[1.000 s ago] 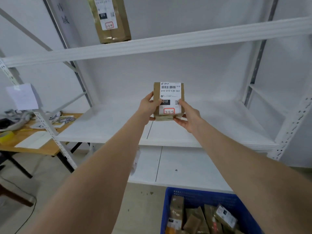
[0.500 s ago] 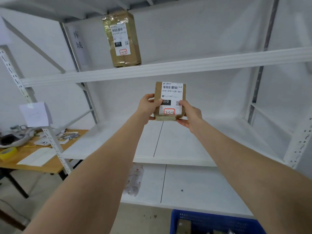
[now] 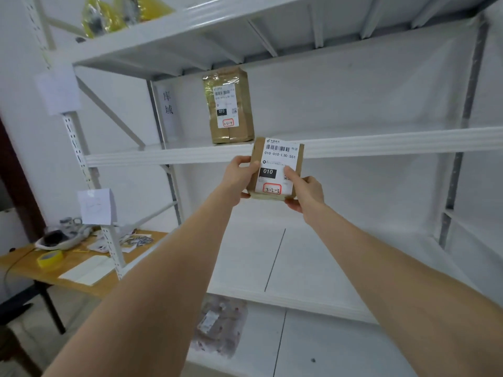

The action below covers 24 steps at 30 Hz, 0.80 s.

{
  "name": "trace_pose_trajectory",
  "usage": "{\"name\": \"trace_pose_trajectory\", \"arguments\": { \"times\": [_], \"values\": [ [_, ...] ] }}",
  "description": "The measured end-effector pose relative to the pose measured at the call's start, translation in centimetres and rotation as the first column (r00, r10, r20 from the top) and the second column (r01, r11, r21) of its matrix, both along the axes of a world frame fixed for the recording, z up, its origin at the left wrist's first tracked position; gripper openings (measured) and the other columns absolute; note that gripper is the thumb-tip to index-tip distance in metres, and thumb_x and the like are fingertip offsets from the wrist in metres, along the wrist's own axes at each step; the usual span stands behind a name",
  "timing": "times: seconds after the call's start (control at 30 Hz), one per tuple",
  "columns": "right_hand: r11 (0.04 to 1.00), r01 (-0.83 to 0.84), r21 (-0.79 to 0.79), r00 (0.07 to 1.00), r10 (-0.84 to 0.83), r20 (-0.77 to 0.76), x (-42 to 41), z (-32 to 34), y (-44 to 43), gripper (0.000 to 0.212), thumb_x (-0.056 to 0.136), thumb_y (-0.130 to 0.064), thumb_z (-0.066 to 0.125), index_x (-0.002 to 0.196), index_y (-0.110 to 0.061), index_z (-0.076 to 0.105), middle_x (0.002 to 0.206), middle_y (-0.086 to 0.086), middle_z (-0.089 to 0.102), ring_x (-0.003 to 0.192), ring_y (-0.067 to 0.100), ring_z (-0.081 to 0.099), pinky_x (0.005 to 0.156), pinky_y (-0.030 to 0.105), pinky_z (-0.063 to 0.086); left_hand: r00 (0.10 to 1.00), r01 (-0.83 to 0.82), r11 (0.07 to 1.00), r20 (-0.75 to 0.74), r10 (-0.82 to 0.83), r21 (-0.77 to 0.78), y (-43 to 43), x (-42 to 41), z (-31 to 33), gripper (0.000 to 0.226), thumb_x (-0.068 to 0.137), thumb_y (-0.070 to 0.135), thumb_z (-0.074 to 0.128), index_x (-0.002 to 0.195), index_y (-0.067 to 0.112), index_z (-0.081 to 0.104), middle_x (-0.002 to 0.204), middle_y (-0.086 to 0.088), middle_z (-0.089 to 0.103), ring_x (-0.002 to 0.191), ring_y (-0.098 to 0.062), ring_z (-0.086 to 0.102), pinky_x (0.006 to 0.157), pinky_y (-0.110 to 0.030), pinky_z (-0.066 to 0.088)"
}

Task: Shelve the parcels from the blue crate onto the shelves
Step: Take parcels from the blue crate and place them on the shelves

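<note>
Compared with half a second ago, I am seeing the small brown parcel (image 3: 276, 170) sitting higher. Its top edge is now overlapping the front lip of the upper shelf (image 3: 381, 144), where before it was hanging below that lip. The view is also tilting further up, bringing yellow packages (image 3: 117, 12) on the topmost level into sight.

Both arms are reaching forward. The left hand (image 3: 239, 178) is gripping the parcel's left edge, thumb on the front face and fingers curling behind. The right hand (image 3: 306, 193) is pinching the lower right corner, thumb pressing on the white label and fingers wrapping underneath. The parcel is being held upright in the air, label facing me (it is reading "010" in a black block, with a red-boxed handwritten code below).

A taller brown parcel (image 3: 230, 107) is standing on the upper shelf, just behind and to the left of the held one. A white middle shelf (image 3: 326, 268) is lying beneath the hands. Lower down, a bagged parcel (image 3: 220, 325) is resting on the bottom shelf. A wooden table (image 3: 81, 284) with a yellow tape roll (image 3: 50, 258) is standing to the left.
</note>
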State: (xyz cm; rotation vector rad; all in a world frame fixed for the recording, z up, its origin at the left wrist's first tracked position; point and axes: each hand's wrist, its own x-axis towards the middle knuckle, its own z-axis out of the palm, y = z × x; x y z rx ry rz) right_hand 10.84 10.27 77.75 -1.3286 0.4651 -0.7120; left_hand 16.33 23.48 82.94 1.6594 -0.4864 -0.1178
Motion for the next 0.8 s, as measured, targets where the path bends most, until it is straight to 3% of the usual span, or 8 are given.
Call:
{"name": "trace_pose_trajectory", "arguments": {
  "times": [0.23,0.47,0.63,0.8],
  "values": [
    [0.993,0.027,-0.114,0.999,-0.022,0.046,2.3,3.5,1.7,0.041,0.079,-0.054,0.067,0.086,-0.018,0.049,0.096,0.004,0.067,0.083,0.025,0.067,0.074,0.035,0.059,0.996,-0.056,0.993,0.059,0.062,-0.108,2.1,1.5,3.1,0.029,0.087,0.024,0.066,0.113,0.021,0.055,0.097,-0.002,0.064,0.087,-0.020,0.060,0.085,-0.044,0.051],
    [0.964,0.133,-0.231,0.991,-0.122,0.063,4.7,5.6,3.2,0.042,0.076,-0.061,0.062,0.084,-0.022,0.049,0.088,-0.005,0.065,0.078,0.021,0.068,0.084,0.043,0.056,0.993,0.036,0.982,0.118,-0.014,-0.187,3.7,4.7,4.8,0.027,0.090,0.019,0.064,0.114,0.016,0.052,0.097,-0.001,0.064,0.071,-0.009,0.060,0.061,-0.028,0.051],
    [0.930,0.244,-0.275,0.968,-0.217,0.125,6.8,8.2,5.1,0.044,0.072,-0.065,0.062,0.080,-0.024,0.048,0.085,-0.009,0.062,0.080,0.023,0.068,0.086,0.044,0.055,0.978,0.139,0.969,0.179,-0.103,-0.202,4.9,8.5,7.0,0.032,0.093,0.019,0.060,0.122,0.012,0.052,0.106,-0.005,0.065,0.085,-0.019,0.063,0.075,-0.037,0.054],
    [0.915,0.275,-0.296,0.950,-0.211,0.229,10.7,11.6,8.5,0.045,0.068,-0.064,0.063,0.078,-0.024,0.048,0.089,-0.002,0.067,0.084,0.025,0.067,0.084,0.048,0.055,0.959,0.141,0.963,0.274,-0.075,-0.232,7.8,12.6,10.5,0.032,0.095,0.016,0.055,0.126,0.009,0.050,0.109,-0.007,0.064,0.073,-0.010,0.062,0.058,-0.024,0.053]
  ]
}}
